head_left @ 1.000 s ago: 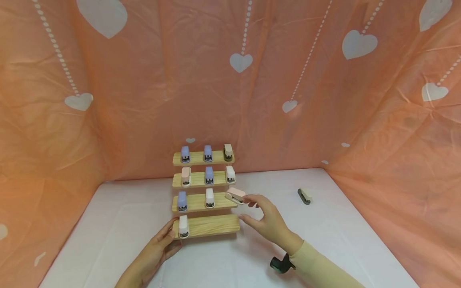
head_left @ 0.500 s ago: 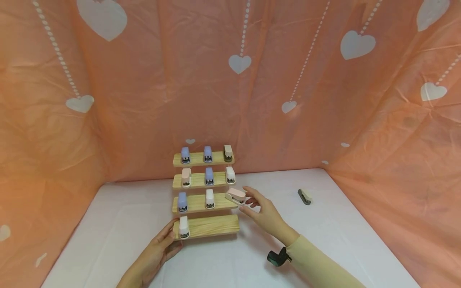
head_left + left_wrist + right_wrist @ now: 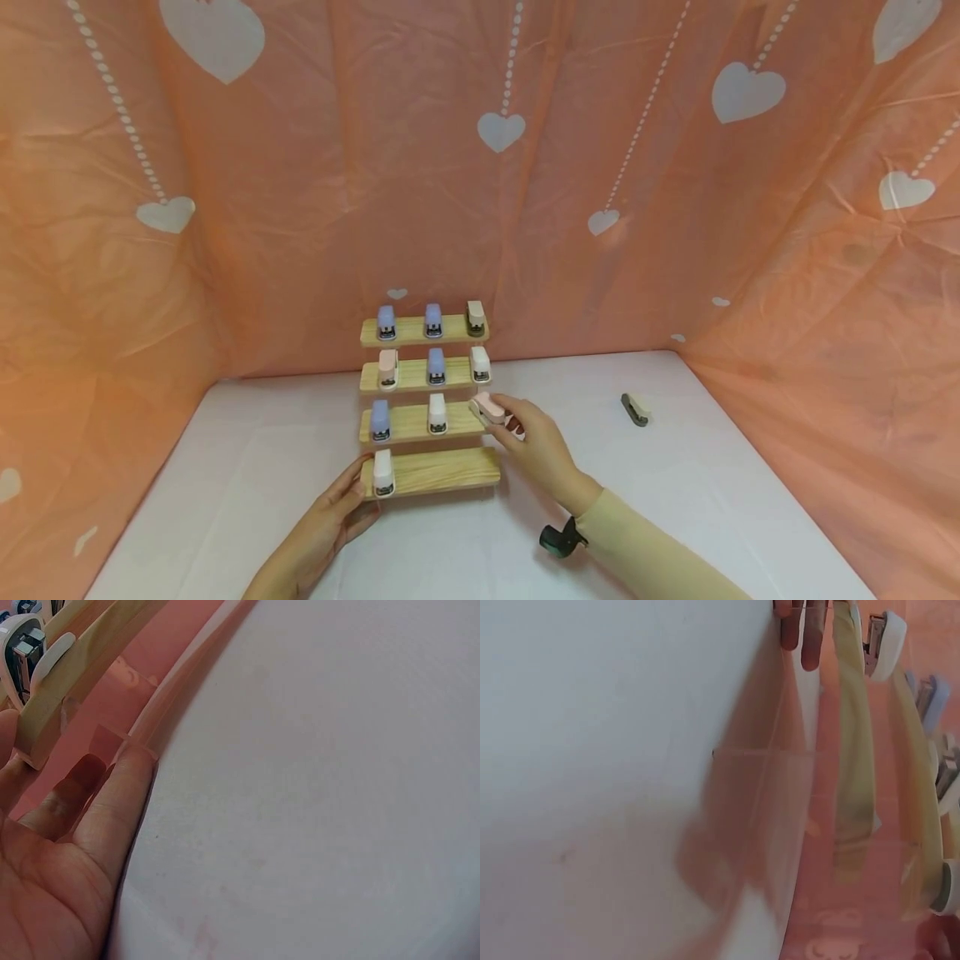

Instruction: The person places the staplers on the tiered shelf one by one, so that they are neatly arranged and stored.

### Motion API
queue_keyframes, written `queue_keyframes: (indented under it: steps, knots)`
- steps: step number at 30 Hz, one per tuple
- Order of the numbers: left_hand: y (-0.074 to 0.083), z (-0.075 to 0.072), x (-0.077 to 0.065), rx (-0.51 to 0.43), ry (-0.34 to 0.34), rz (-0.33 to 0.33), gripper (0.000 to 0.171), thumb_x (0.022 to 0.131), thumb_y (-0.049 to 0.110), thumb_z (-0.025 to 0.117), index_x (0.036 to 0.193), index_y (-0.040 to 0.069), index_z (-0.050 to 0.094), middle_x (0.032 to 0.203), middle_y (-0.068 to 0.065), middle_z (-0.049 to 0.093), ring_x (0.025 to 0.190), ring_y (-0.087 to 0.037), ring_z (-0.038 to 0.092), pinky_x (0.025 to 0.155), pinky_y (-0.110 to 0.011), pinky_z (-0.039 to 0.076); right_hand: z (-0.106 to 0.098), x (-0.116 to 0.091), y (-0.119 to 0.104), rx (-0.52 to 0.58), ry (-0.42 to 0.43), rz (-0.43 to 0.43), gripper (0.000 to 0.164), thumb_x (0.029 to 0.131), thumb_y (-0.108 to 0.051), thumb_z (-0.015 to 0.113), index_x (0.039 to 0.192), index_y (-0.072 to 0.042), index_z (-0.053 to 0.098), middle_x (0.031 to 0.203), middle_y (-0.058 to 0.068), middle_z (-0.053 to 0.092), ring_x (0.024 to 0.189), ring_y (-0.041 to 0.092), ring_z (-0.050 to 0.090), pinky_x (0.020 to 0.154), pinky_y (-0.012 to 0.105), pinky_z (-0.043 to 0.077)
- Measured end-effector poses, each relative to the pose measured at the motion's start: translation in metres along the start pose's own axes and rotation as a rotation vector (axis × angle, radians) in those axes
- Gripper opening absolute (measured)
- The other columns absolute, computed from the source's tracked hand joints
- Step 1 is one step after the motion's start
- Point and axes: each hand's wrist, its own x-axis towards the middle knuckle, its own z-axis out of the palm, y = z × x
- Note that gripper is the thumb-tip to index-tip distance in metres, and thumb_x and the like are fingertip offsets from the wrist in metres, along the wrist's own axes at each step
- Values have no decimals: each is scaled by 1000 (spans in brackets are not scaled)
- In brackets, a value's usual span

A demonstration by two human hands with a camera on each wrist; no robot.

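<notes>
My left hand holds the left end of the lowest board of a tiered wooden display rack, its thumb near a white stapler. In the left wrist view, the fingers reach under the board's end. With thumb and fingers, my right hand pinches a pink stapler at the right end of the second board from the bottom. That stapler sits at a slant. To its left on the same board stand a white stapler and a purple stapler.
The two upper boards carry more staplers, among them another pink stapler and a beige-and-dark stapler. A loose dark-and-cream stapler lies on the white table to the right. Orange cloth with hearts surrounds the table.
My right hand first drew slightly off the pink stapler, then moved left and took hold of it; the stapler has turned a little. The left hand has stayed on the rack.
</notes>
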Motion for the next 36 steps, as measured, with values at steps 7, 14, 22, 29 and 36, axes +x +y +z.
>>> queue_keyframes:
  steps: [7, 14, 22, 29, 36]
  knots:
    - [0, -1, 0, 1, -3, -8, 56, 106, 20, 37, 157, 18, 13, 159, -22, 1, 141, -40, 19, 106, -46, 39, 10, 4, -5, -15, 28, 40, 48, 83, -25, 78, 126, -12, 62, 92, -5, 57, 77, 20, 60, 65, 25, 51]
    - [1, 0, 0, 8, 8, -5, 55, 106, 20, 36, 156, 17, 14, 159, -22, 3, 140, -40, 21, 105, -45, 40, 15, 5, -7, -34, 53, 44, 51, 82, -29, 79, 126, -12, 61, 93, -5, 58, 78, 22, 61, 62, 23, 49]
    - [-1, 0, 0, 3, 14, -4, 54, 106, 19, 37, 156, 18, 16, 159, -22, 2, 140, -40, 20, 105, -47, 40, 3, 1, 6, -56, 50, 72, 67, 79, -43, 79, 133, -11, 54, 101, 0, 63, 81, 19, 58, 62, 25, 49]
    - [-1, -1, 0, 10, 15, -3, 54, 106, 20, 37, 156, 18, 16, 159, -21, 3, 141, -39, 20, 105, -47, 40, -38, -1, 61, -103, 106, 79, 66, 78, -40, 81, 132, -10, 55, 109, 9, 64, 91, 20, 57, 74, 44, 52]
    - [-1, -2, 0, 19, 14, -5, 56, 106, 22, 39, 156, 18, 16, 159, -22, 3, 140, -40, 21, 105, -47, 40, -79, -1, 107, -139, 102, 192, 68, 82, -45, 75, 135, -8, 53, 120, 14, 60, 106, 29, 52, 89, 48, 45]
